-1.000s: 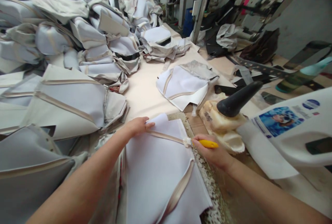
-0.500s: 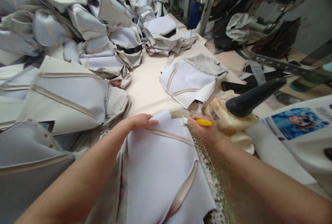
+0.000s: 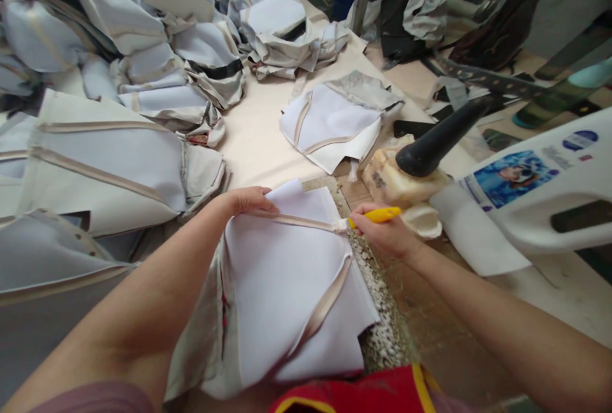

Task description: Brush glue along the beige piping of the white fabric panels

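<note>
A white fabric piece (image 3: 287, 279) with beige tape strips lies in front of me, over a board (image 3: 382, 317) crusted with whitish residue. My left hand (image 3: 251, 201) grips the piece near its far left corner, thumb on top and the other fingers partly hidden. In my right hand (image 3: 382, 232) is a small brush (image 3: 383, 214) with a yellow handle. Its whitish bristles touch the fabric's right edge, at the end of the upper tape strip (image 3: 296, 220). A second, lower tape strip (image 3: 327, 303) curves along the near right side.
Stitched white-and-grey pieces (image 3: 119, 11) are heaped at the back left, with more stacked at left (image 3: 100, 161). Another piece (image 3: 335, 116) lies ahead. On the right stand a stained pale container (image 3: 382, 177) with a black horn-shaped part (image 3: 437, 139) and a white jug (image 3: 540, 177).
The brush has moved along the fabric's right edge toward me, from the far corner to the upper tape's end. My left hand still holds the far left corner. The view has shifted.
</note>
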`<state>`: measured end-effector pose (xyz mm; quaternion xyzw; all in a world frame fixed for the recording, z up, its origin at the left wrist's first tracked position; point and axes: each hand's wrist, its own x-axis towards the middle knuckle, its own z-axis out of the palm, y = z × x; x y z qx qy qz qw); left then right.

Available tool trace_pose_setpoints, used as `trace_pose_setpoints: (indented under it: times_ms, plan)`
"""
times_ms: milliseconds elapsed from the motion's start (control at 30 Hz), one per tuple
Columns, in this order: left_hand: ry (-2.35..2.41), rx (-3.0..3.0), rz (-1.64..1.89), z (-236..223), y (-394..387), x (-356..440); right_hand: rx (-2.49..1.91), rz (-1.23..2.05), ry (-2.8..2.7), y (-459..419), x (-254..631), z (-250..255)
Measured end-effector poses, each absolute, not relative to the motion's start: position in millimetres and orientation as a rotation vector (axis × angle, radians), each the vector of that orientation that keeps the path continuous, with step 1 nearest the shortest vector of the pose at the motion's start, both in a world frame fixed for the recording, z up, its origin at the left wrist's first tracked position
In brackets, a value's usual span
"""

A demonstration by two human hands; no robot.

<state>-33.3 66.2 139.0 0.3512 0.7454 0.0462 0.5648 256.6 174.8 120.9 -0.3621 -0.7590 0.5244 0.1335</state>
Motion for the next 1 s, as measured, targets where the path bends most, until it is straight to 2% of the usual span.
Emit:
trace_pose_setpoints:
  times_ms: [133,300,467,633,767,1000]
  plan:
    - [1.718,0.746,0.182,145.1,62.4,-28.7,-1.085,1.240,-2.209,163.1,278.5,120.4]
    - [1.762,0.749,0.203,149.0,61.0,-25.0,-0.958,1.479,-2.249,141.5,301.3,123.2]
    - [1.845,0.786,0.180,151.3,61.8,-21.1,-1.068,1.343,-2.188,131.7,309.7,118.2]
    - [1.880,0.829,0.142,160.0,61.3,-15.5,-0.957,1.433,-2.259,132.7,308.1,117.5]
    - [1.921,0.890,0.124,166.2,59.8,-12.3,-0.989,1.290,-2.242,126.3,317.0,123.2]
    - [1.993,0.968,0.095,180.8,55.7,-7.4,-0.957,1.480,-2.421,91.7,356.7,124.1]
